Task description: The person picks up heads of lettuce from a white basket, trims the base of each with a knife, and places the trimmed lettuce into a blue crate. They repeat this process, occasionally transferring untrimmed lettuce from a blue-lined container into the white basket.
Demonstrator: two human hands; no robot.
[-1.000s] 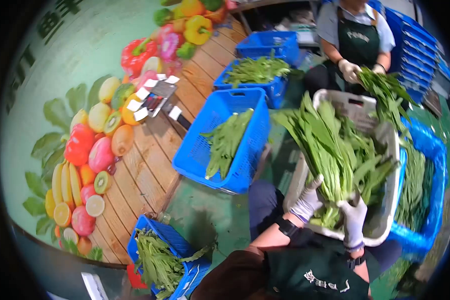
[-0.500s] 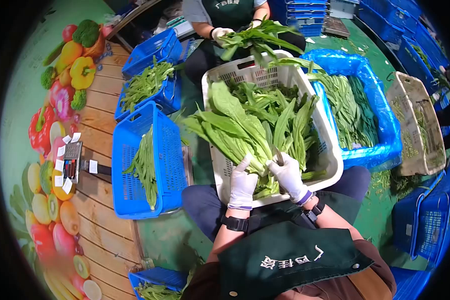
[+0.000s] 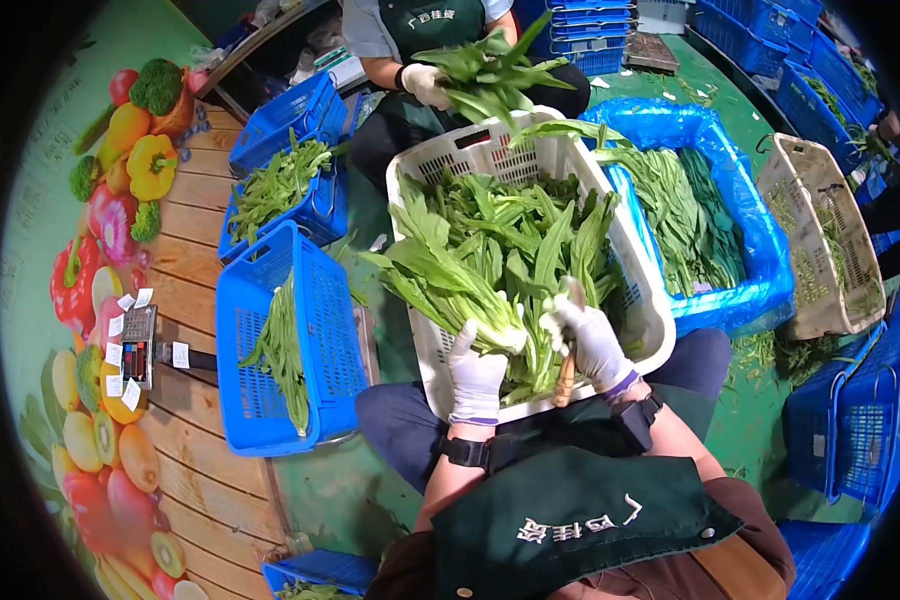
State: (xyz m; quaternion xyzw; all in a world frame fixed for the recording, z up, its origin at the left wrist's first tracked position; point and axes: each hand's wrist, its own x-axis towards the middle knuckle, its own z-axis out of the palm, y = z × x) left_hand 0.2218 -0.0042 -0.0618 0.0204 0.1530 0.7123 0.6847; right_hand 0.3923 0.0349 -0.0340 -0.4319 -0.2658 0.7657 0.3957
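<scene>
My gloved left hand (image 3: 478,375) is closed around the base of a bunch of long leaf lettuce (image 3: 440,280), its leaves pointing away to the upper left. Its pale cut stem end faces my gloved right hand (image 3: 592,348), a short gap away. In the right hand is a small knife (image 3: 565,378) with a wooden handle pointing down towards me; its blade is mostly hidden by the fingers. Both hands are above the near end of a white plastic crate (image 3: 653,345), which holds more loose leaf lettuce (image 3: 555,235).
Opposite sits a co-worker (image 3: 440,30) with greens in gloved hands. A blue plastic-lined crate (image 3: 775,265) of greens stands right, beside a dirty white basket (image 3: 840,300). Blue baskets (image 3: 345,345) with greens stand left, near a wooden platform (image 3: 195,400) with a scale (image 3: 140,345).
My right hand with the knife has drawn back to the right from the stem base, exposing the cut end. My left hand has shifted slightly left with the bunch. The co-worker's greens have moved.
</scene>
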